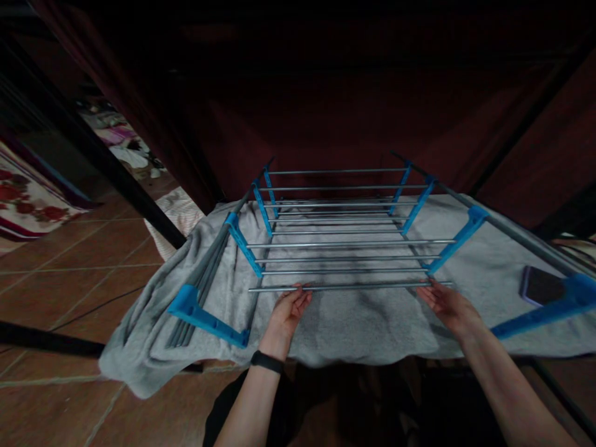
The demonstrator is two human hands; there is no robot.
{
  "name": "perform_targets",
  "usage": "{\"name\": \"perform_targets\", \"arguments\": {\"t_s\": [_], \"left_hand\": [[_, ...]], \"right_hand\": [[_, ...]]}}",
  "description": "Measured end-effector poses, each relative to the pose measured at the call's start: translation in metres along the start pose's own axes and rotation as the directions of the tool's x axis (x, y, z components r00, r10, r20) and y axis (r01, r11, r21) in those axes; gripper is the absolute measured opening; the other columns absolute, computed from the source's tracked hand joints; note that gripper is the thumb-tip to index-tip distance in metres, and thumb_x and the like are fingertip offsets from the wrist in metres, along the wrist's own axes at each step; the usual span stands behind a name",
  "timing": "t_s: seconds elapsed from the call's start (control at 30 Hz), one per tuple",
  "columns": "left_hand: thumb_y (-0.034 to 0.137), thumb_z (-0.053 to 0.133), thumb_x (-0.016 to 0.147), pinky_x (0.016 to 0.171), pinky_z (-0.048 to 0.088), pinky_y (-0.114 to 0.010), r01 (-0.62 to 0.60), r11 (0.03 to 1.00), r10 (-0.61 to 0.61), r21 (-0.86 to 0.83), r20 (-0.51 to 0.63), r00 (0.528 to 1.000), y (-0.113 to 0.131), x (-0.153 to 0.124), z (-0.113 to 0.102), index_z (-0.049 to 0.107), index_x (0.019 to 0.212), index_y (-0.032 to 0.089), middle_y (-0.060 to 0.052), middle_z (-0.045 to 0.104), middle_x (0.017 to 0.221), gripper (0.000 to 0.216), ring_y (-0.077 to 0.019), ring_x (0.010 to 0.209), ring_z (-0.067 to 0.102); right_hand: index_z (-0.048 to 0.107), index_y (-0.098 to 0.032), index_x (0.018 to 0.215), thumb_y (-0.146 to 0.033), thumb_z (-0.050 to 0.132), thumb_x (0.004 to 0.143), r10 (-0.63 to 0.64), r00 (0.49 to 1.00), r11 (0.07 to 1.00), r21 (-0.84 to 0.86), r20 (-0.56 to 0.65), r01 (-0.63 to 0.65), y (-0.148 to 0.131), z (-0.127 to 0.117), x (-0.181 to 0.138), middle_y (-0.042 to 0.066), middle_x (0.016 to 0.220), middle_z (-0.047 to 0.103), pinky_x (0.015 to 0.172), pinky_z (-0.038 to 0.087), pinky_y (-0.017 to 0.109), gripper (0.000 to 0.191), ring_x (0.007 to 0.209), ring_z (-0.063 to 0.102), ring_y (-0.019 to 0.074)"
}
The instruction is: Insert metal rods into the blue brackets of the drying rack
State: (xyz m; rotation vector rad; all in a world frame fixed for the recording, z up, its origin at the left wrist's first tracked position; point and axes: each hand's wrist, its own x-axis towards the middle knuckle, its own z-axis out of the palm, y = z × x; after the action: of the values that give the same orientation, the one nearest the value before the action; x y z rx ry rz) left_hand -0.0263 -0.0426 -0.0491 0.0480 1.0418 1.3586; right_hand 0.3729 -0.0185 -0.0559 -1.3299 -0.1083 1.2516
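A loose grey metal rod (358,287) lies level across the near side of a rack made of metal bars and blue plastic brackets. My left hand (289,308) pinches it toward its left end, and my right hand (444,301) has its fingers on it near the right end. Both rod ends look apart from the brackets. The near left blue bracket (209,320) and near right blue bracket (544,313) have no rod between them. Farther back, several crossbars (351,244) span the bracket pairs.
Several more rods (205,285) lie along the rack's left side. A grey blanket (372,335) covers the surface underneath. At the right rests a phone (540,285). A dark red panel (316,118) rises behind, and tiled floor (60,298) shows at left.
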Motion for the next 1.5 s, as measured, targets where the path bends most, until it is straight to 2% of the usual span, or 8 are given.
{"name": "perform_targets", "arguments": {"t_s": [0.3,0.6,0.8,1.0,1.17,1.33,1.5], "left_hand": [[-0.005,0.067,0.085,0.069,0.061,-0.025,0.009,1.0,-0.009,0.029,-0.005,1.0,0.001,-0.002,0.001,0.069,0.086,0.015,-0.007,0.079,0.081,0.02,-0.0184,0.074,0.078],[0.0,0.072,0.084,0.075,0.061,-0.027,-0.067,0.997,0.064,0.041,0.076,0.995,-0.001,-0.001,0.002,0.069,0.092,0.017,-0.007,0.08,0.089,0.019,-0.018,0.08,0.078],[0.013,0.076,0.088,0.078,0.061,-0.028,-0.093,0.995,0.087,0.035,0.13,0.988,0.002,-0.004,0.003,0.071,0.092,0.017,-0.009,0.08,0.094,0.008,-0.0177,0.084,0.077],[0.018,0.078,0.088,0.079,0.059,-0.028,-0.167,0.986,0.164,0.015,0.118,0.979,0.009,-0.005,0.003,0.072,0.092,0.017,-0.008,0.08,0.093,0.007,-0.0151,0.079,0.075],[0.025,0.085,0.082,0.081,0.057,-0.028,-0.264,0.964,0.257,0.025,0.165,0.952,0.011,-0.008,0.001,0.073,0.093,0.018,-0.006,0.08,0.095,0.017,-0.0142,0.08,0.073],[0.036,0.089,0.077,0.084,0.056,-0.03,-0.336,0.941,0.315,0.045,0.251,0.915,0.008,-0.012,0.006,0.072,0.099,0.018,-0.007,0.08,0.099,0.033,-0.0151,0.083,0.073],[0.042,0.088,0.078,0.087,0.056,-0.034,-0.369,0.927,0.335,0.073,0.285,0.898,0.002,-0.014,0.012,0.07,0.105,0.019,-0.008,0.08,0.101,0.04,-0.0172,0.086,0.074]], "right_hand": [[0.065,-0.017,0.085,-0.004,0.051,0.096,0.013,1.0,1.0,0.004,0.013,-0.013,0.0,-0.001,0.0,0.003,0.08,0.069,0.07,0.066,0.022,0.023,0.073,0.072,0.0116],[0.064,-0.019,0.083,-0.002,0.05,0.094,0.01,1.0,1.0,-0.009,0.0,-0.01,0.0,-0.001,-0.004,0.002,0.078,0.066,0.068,0.066,0.021,0.024,0.07,0.07,0.0111],[0.063,-0.017,0.082,-0.002,0.046,0.094,0.014,1.0,1.0,-0.003,-0.028,-0.014,-0.001,-0.002,-0.001,0.004,0.082,0.067,0.067,0.065,0.021,0.026,0.071,0.07,0.0118],[0.062,-0.019,0.084,0.0,0.046,0.09,-0.041,0.998,0.999,0.014,-0.054,0.042,0.001,-0.01,0.007,0.003,0.087,0.069,0.069,0.065,0.022,0.026,0.076,0.071,0.0108],[0.055,-0.023,0.084,0.006,0.046,0.084,-0.093,0.989,0.995,0.023,-0.111,0.097,0.003,-0.012,0.004,0.0,0.083,0.067,0.065,0.065,0.025,0.029,0.072,0.071,0.0121],[0.058,-0.021,0.086,0.005,0.046,0.085,-0.068,0.991,0.997,-0.04,-0.119,0.063,0.002,-0.01,0.0,0.0,0.08,0.066,0.061,0.064,0.022,0.029,0.065,0.068,0.0105],[0.057,-0.021,0.086,0.003,0.046,0.087,-0.053,0.987,0.998,-0.05,-0.152,0.045,0.004,-0.017,0.007,-0.001,0.081,0.066,0.064,0.065,0.023,0.026,0.066,0.068,0.0097]]}}
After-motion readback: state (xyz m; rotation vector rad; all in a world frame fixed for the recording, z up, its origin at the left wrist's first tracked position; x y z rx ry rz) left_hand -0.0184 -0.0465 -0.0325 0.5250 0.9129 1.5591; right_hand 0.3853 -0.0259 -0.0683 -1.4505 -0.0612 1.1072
